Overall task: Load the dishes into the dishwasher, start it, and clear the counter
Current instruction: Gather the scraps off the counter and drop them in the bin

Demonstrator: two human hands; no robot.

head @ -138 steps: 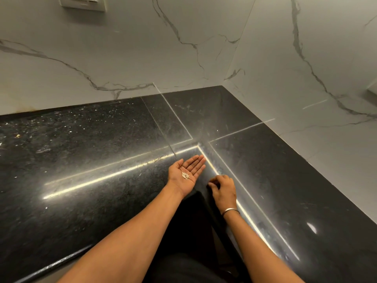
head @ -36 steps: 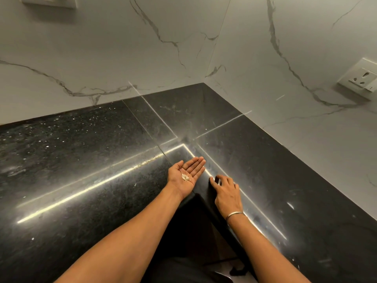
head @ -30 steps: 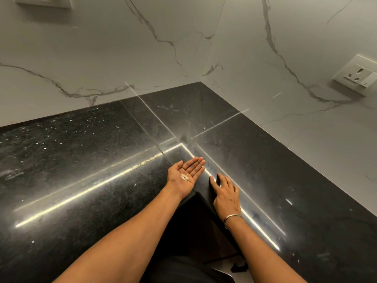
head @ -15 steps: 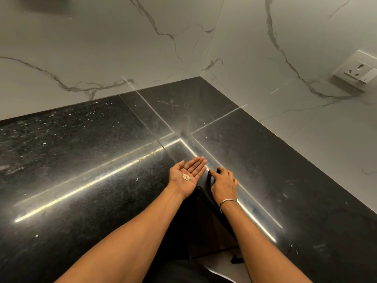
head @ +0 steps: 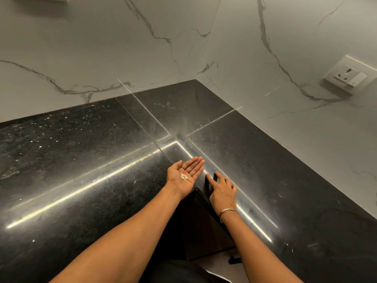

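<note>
The black stone counter [head: 81, 160] runs in an L round an inside corner, backed on the far and right sides by a white wall [head: 102, 48] with grey veins. Bright strips of reflected light cross its polished top.

The left hand [head: 186, 170] is held palm up over the counter's near inner corner, fingers straight and together. It cups a small heap of pale crumbs [head: 184, 177] in the hollow of the palm.

Just to its right, the right hand [head: 222, 189] lies palm down on the counter beside the near edge, fingers loosely spread and gripping nothing. A thin metal bangle [head: 228, 211] circles that wrist.

A few pale specks [head: 33, 241] lie on the counter well to the left. A white socket [head: 346, 77] sits on the right wall, far from both hands. Below the counter's inner corner, a dark cabinet front [head: 202, 231] shows between the forearms. Nothing stands between the hands and the counter top.
</note>
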